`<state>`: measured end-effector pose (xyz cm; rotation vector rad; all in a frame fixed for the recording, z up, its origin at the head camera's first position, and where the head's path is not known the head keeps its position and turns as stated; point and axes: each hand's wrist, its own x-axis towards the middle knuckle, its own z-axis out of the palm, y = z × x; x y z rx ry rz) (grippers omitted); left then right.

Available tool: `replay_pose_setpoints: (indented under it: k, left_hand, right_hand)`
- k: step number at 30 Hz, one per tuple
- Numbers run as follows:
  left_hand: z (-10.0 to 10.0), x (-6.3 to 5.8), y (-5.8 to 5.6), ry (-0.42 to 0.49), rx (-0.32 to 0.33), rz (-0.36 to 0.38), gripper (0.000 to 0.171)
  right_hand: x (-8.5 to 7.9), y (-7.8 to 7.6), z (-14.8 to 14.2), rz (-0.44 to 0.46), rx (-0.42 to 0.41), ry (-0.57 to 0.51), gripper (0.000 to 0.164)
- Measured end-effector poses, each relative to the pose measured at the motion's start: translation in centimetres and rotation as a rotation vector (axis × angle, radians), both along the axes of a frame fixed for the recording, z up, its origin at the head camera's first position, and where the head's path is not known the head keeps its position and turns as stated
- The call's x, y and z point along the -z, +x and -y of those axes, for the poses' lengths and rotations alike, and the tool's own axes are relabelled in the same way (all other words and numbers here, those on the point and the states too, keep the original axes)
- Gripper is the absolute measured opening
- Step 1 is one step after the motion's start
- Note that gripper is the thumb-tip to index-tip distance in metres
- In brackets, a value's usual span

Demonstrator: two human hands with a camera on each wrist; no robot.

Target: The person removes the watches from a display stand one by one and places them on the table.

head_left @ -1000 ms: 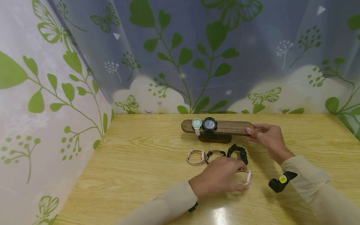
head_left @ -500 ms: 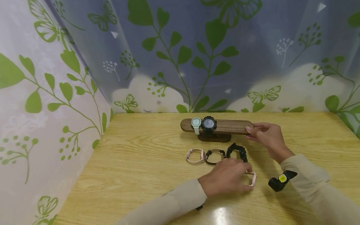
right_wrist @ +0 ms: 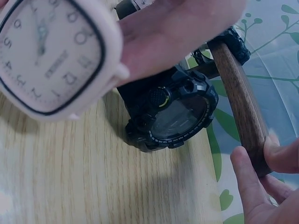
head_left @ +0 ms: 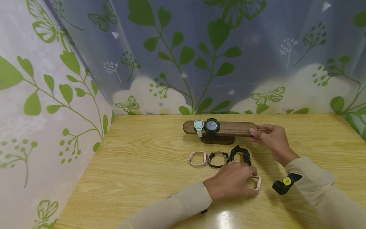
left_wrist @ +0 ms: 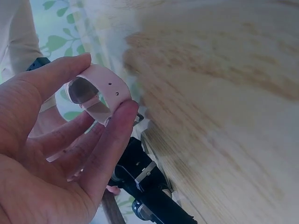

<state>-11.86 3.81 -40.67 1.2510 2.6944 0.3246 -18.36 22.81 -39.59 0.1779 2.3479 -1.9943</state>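
Observation:
My left hand (head_left: 231, 180) pinches a pink wristwatch (head_left: 259, 183) just above or on the table; I cannot tell which. In the left wrist view its pink strap (left_wrist: 108, 84) lies between fingertips, and in the right wrist view its squarish dial (right_wrist: 53, 56) faces the camera. With thumb and fingers, my right hand (head_left: 273, 141) grips the right end of a wooden watch stand (head_left: 237, 128). A mint-green watch (head_left: 198, 124) and a black round-dialled watch (head_left: 212, 125) sit around the stand's bar, towards its left. Behind my left hand stands a chunky black watch (head_left: 240, 154), partly covered.
Left of the chunky watch, a slim black watch (head_left: 218, 160) and another pink watch (head_left: 198, 158) stand in a row on the wooden table (head_left: 137, 171). A patterned curtain (head_left: 171, 63) rises behind the table's far edge.
My left hand has shifted a little to the right, carrying the pink watch with it. The right hand keeps its grip on the stand's end.

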Motion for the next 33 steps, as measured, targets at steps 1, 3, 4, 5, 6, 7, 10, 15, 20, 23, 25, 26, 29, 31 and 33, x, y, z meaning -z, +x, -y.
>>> replay_pose_setpoints:
  k: [1,3,4,5,6,7,10,15,20,23,25,26,29,31,33]
  left_hand:
    - [0.0,0.0,0.0,-0.002,0.002,0.000,0.039]
    - [-0.1,0.0,0.0,-0.004,0.006,-0.004,0.038]
    - [-0.1,0.1,0.1,-0.007,0.006,-0.008,0.039]
    - [-0.1,0.1,0.1,-0.008,0.006,-0.010,0.039]
    - [-0.1,0.2,0.1,-0.010,0.004,-0.013,0.039]
    - [-0.1,0.2,0.2,-0.014,0.000,-0.015,0.039]
    - [-0.1,0.2,0.3,-0.027,-0.014,-0.020,0.039]
    - [0.0,-0.2,0.5,-0.080,-0.040,-0.045,0.044]
    - [1.0,-1.2,0.6,-0.085,-0.072,-0.140,0.055]
    - [2.1,-2.2,0.5,-0.035,-0.079,-0.213,0.056]
    - [3.0,-3.1,0.3,-0.006,-0.097,-0.239,0.058]
    - [3.4,-3.5,0.1,0.015,-0.109,-0.239,0.058]
    - [4.9,-4.8,-0.6,0.063,-0.160,-0.227,0.057]
    - [5.9,-5.5,-1.2,0.101,-0.192,-0.227,0.055]
    - [7.0,-6.1,-1.9,0.140,-0.211,-0.243,0.053]
  right_hand:
    - [0.0,0.0,0.0,0.001,-0.002,0.001,0.063]
    - [0.0,0.0,0.0,0.004,-0.006,0.008,0.063]
    - [-0.1,0.0,0.0,0.004,-0.007,0.012,0.063]
    - [-0.1,0.0,0.0,0.005,-0.007,0.017,0.063]
    - [-0.1,0.0,0.0,0.004,-0.008,0.020,0.063]
    - [-0.1,0.0,0.1,0.003,-0.008,0.022,0.063]
    - [0.0,-0.1,0.1,-0.001,-0.007,0.023,0.064]
    - [0.0,0.0,0.1,-0.005,-0.013,0.021,0.063]
    - [-0.1,0.2,0.1,-0.001,-0.020,0.030,0.063]
    - [-0.1,0.1,0.1,0.002,-0.021,0.031,0.063]
    - [0.0,0.1,0.1,0.003,-0.021,0.028,0.064]
    - [0.0,0.1,0.1,0.002,-0.021,0.025,0.064]
    - [0.1,0.0,0.1,0.001,-0.019,0.018,0.064]
    - [0.1,-0.1,0.1,0.002,-0.018,0.013,0.064]
    - [0.1,-0.1,0.1,0.005,-0.016,0.008,0.064]
